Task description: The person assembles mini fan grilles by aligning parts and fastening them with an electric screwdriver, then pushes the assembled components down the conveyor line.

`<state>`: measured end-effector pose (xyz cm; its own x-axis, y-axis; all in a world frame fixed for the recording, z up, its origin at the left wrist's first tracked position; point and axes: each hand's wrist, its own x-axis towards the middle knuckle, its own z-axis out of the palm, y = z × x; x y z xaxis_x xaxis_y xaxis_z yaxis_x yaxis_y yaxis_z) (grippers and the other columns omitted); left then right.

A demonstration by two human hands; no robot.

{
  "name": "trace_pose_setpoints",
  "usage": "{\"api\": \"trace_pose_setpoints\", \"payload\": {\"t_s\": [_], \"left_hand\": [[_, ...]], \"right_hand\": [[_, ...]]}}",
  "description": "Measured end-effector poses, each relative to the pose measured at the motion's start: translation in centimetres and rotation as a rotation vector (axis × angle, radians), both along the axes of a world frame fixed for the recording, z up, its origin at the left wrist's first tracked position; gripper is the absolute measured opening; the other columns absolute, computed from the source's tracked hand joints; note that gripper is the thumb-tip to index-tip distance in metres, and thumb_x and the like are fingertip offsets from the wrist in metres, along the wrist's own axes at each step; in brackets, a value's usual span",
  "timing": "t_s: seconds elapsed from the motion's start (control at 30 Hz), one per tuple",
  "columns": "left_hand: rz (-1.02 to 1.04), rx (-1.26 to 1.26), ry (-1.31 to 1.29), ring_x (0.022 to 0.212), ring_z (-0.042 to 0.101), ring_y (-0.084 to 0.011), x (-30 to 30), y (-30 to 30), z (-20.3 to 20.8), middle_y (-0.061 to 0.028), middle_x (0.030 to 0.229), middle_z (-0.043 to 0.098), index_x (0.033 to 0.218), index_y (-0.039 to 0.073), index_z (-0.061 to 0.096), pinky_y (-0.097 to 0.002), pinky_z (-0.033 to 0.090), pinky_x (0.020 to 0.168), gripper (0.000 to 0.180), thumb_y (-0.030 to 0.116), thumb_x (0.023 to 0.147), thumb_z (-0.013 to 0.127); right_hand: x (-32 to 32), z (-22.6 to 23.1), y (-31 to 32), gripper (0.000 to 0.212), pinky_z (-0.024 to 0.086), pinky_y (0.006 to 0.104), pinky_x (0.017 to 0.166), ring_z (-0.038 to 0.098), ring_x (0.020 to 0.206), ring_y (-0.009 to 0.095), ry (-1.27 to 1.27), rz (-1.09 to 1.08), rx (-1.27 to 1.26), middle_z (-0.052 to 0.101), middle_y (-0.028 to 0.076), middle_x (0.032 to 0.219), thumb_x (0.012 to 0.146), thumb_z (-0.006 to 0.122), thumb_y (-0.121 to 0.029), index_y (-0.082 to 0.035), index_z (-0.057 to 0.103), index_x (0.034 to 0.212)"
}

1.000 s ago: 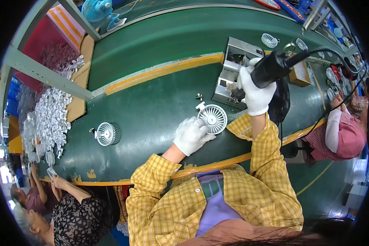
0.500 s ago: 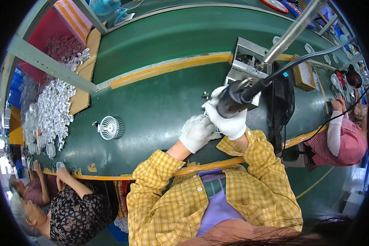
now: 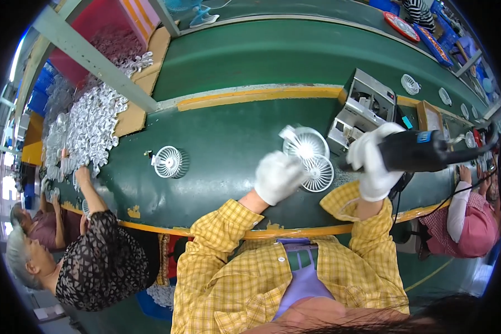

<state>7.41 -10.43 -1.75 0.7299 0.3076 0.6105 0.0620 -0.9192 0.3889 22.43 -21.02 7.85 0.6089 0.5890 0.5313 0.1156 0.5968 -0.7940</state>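
Note:
My gloved right hand (image 3: 373,161) is closed around a black power screwdriver (image 3: 414,151), which now lies nearly level and points left. My gloved left hand (image 3: 278,177) looks curled, but motion smears its fingers. Its fingertips meet the left edge of a small white slatted fan cage (image 3: 319,173); whether they grip it cannot be made out. Just beyond, and partly overlapped by that cage, is a second white round cage (image 3: 306,143) with a short stub at its upper left. Another white cage (image 3: 168,161) sits on the green table to the left, a small part beside it.
A metal fixture (image 3: 362,108) stands beyond my right hand. White plastic parts (image 3: 92,125) are heaped at the left on cardboard below a metal post (image 3: 94,58). A co-worker (image 3: 94,261) sits at my left, another (image 3: 465,217) at my right. A small box (image 3: 430,118) stands at the right.
My hands have moved apart. The screwdriver has swung from over the work to the right and tipped level. Two white cages now show between my hands. The left co-worker's arm reaches toward the heap.

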Motion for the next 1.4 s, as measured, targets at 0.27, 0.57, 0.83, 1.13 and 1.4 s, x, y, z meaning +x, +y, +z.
{"api": "trace_pose_setpoints", "payload": {"t_s": [0.27,0.57,0.83,1.13,1.4], "left_hand": [[-0.166,-0.032,0.182,0.065,0.063,-0.0209,0.3,-3.0,-0.1,-0.0070,0.085,0.062,0.093,0.012,0.062,-0.0304,0.050,0.052,0.028,0.030,0.074,0.070],[-0.187,-0.130,0.484,0.080,0.058,-0.0289,0.5,-1.9,-0.8,-0.0113,0.083,0.056,0.074,0.004,0.061,-0.0412,0.048,0.067,0.029,0.031,0.069,0.069],[-0.181,-0.074,0.354,0.071,0.059,-0.0279,0.8,-1.8,-1.3,-0.0093,0.078,0.055,0.067,0.006,0.062,-0.0394,0.048,0.061,0.029,0.034,0.067,0.070],[-0.212,-0.075,0.331,0.071,0.059,-0.0275,0.6,-1.9,-1.1,-0.0096,0.077,0.055,0.069,0.006,0.061,-0.0392,0.048,0.061,0.028,0.032,0.067,0.070],[-0.184,-0.055,0.365,0.076,0.058,-0.0261,0.6,-1.9,-2.0,-0.0075,0.080,0.056,0.074,0.007,0.060,-0.0392,0.048,0.063,0.024,0.030,0.075,0.063]], "right_hand": [[4.4,-2.3,1.4,0.031,0.044,0.0208,0.054,0.055,0.058,0.007,-0.041,-0.383,-0.042,0.059,0.001,0.072,0.074,0.063,0.012,-0.001,0.053,0.101],[0.2,-2.7,1.4,0.032,0.043,0.0224,0.047,0.054,0.052,0.009,0.131,-0.106,-0.085,0.057,0.003,0.067,0.075,0.059,0.013,-0.001,0.050,0.103],[-0.3,-7.4,2.4,0.028,0.046,0.0208,0.065,0.056,0.072,0.004,0.174,-0.020,-0.279,0.058,0.000,0.083,0.072,0.067,0.008,-0.002,0.056,0.096],[-1.6,-6.8,1.8,0.025,0.047,0.0218,0.062,0.056,0.066,0.006,0.008,-0.025,-0.288,0.058,0.001,0.077,0.072,0.066,0.006,-0.002,0.055,0.093],[2.5,-2.2,1.2,0.036,0.046,0.0210,0.061,0.056,0.065,0.007,-0.028,-0.310,-0.063,0.059,0.000,0.078,0.073,0.064,0.012,-0.002,0.051,0.104]]}}
